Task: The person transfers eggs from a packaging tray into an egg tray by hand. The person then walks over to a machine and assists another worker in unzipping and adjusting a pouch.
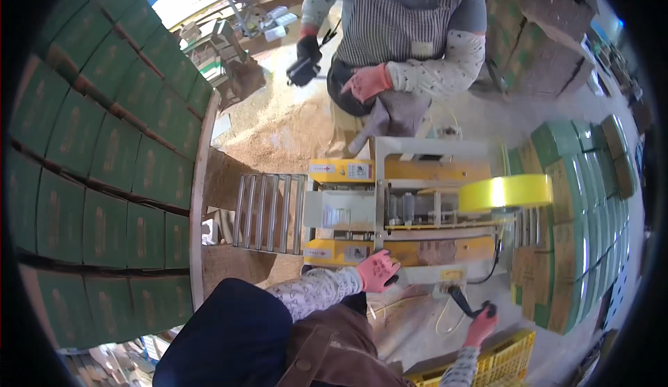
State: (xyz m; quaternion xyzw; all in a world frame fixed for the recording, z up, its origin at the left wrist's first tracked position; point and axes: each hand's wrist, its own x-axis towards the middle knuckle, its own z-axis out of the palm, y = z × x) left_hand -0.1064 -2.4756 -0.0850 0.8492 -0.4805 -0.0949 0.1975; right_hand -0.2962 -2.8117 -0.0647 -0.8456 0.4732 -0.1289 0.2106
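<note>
My left hand [376,270], in a pink glove, is at the near edge of the carton-sealing machine [433,253]. Its fingers look curled, with a dark patch at their ends; whatever they hold is hidden. Lower right, my right hand [480,327], gloved too, is closed around a long black object [460,298] whose kind I cannot make out. That object reaches up towards a fitting on the machine's near side. A roll of yellow tape [505,193] is mounted over the machine's right part.
A roller conveyor [268,213] joins the machine on the left. Green cartons are stacked left [104,157] and right [565,227]. Across the machine stands a person [403,32] in a striped apron, a dark object in one hand. A yellow crate [504,360] lies lower right.
</note>
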